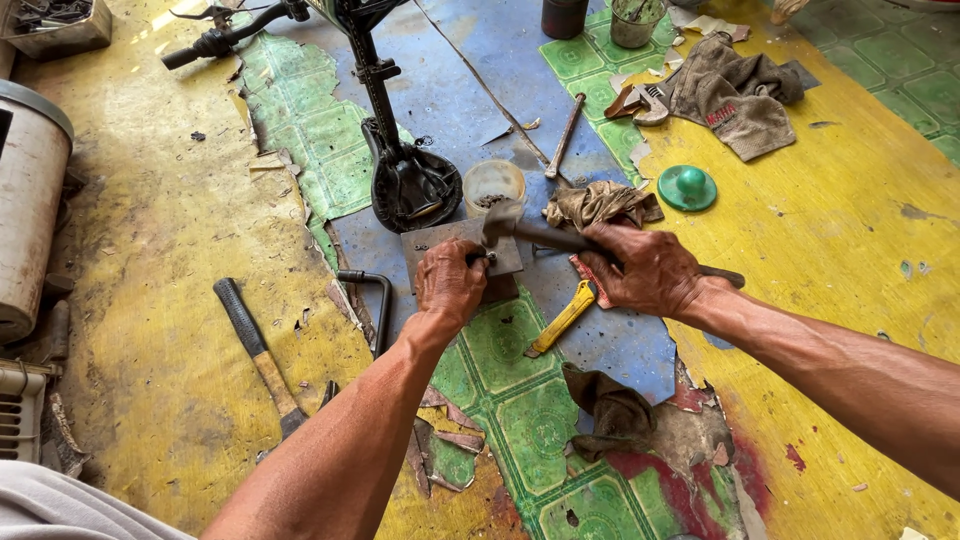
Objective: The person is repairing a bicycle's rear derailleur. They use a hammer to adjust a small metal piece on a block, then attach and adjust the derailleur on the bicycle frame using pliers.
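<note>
At the centre of the frame, the right hand (650, 268) is clenched around the handle of a hammer (545, 235) whose head rests over a small part on a grey metal block (445, 245). The left hand (449, 282) pinches that small part on the block. Just above stand a plastic cup (493, 185) and an upturned bicycle saddle (412, 188) on the floor (160, 250).

No packages, signs or screens here (only red print on a grey rag (735, 95))
</note>
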